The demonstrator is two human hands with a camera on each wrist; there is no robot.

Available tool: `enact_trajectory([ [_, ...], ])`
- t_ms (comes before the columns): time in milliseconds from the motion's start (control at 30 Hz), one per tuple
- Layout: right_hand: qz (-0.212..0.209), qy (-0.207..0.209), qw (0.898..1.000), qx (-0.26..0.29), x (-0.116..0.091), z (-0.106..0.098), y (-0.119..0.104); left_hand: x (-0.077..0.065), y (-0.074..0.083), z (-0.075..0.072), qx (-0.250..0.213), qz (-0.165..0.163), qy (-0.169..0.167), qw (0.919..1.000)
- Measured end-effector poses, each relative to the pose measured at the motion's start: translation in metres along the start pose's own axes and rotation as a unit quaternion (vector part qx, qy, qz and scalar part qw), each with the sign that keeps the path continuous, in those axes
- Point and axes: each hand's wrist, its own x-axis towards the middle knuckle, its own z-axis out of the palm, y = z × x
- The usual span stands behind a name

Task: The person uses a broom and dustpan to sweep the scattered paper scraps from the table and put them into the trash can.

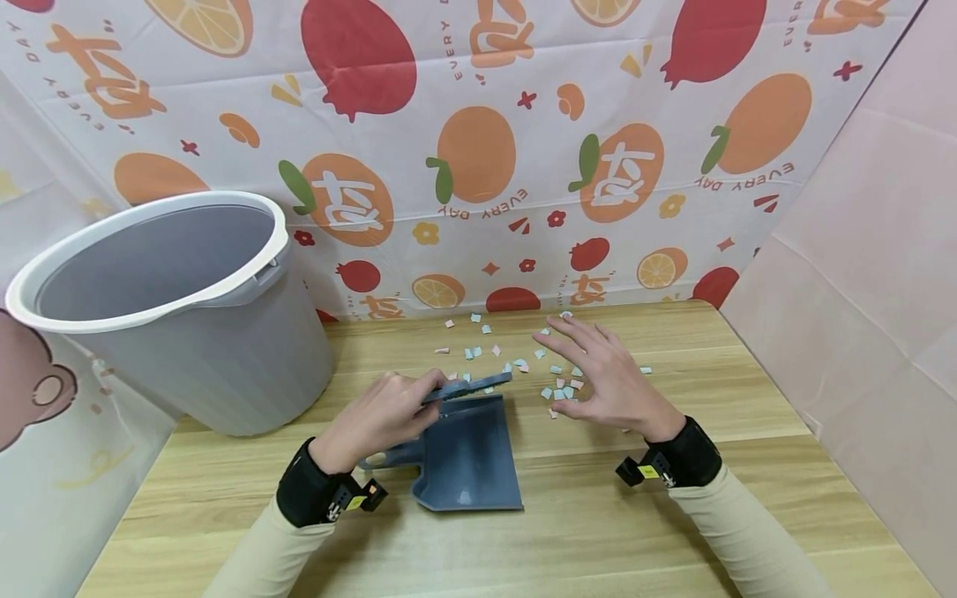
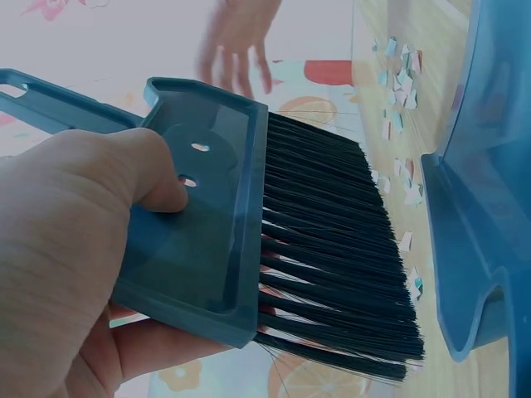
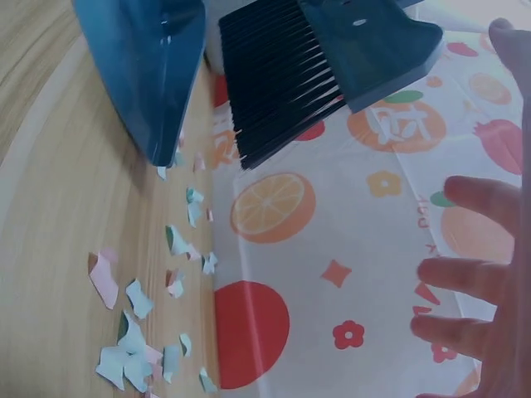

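Observation:
My left hand [image 1: 390,419] grips a small blue hand brush [image 2: 199,191] by its flat body, thumb on top, dark bristles hanging over the dustpan. Below it a blue dustpan [image 1: 467,465] lies on the table with its handle to the left. My right hand [image 1: 609,378] hovers with spread fingers over the paper scraps [image 1: 558,394] and holds nothing. In the right wrist view, pale blue and pink scraps [image 3: 129,356] lie scattered on the wood, some near the dustpan's edge.
A large grey bucket [image 1: 217,349] with a white rim stands on the left of the wooden table [image 1: 635,548]. A fruit-print cloth [image 1: 478,241] hangs behind the table's back edge. A plain pale cloth [image 1: 860,274] hangs on the right.

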Motion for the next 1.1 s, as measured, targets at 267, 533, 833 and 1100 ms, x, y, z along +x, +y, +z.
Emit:
enact_trajectory([
  [267, 0.029, 0.041, 0.974, 0.22, -0.001, -0.007, -0.005, 0.002, -0.002, 0.001, -0.005, -0.001, 0.021, 0.9998],
  [533, 0.062, 0.084, 0.876, 0.47, 0.002, -0.013, -0.003, 0.001, -0.004, 0.004, 0.009, 0.019, 0.05, 0.9985],
  [833, 0.123, 0.091, 0.803, 0.575, 0.001, -0.013, 0.0, 0.002, -0.007, 0.006, 0.009, 0.028, 0.074, 0.9968],
  [1100, 0.128, 0.088, 0.814, 0.559, 0.002, -0.004, 0.0, 0.005, -0.011, 0.003, -0.016, 0.021, 0.089, 0.9957],
])
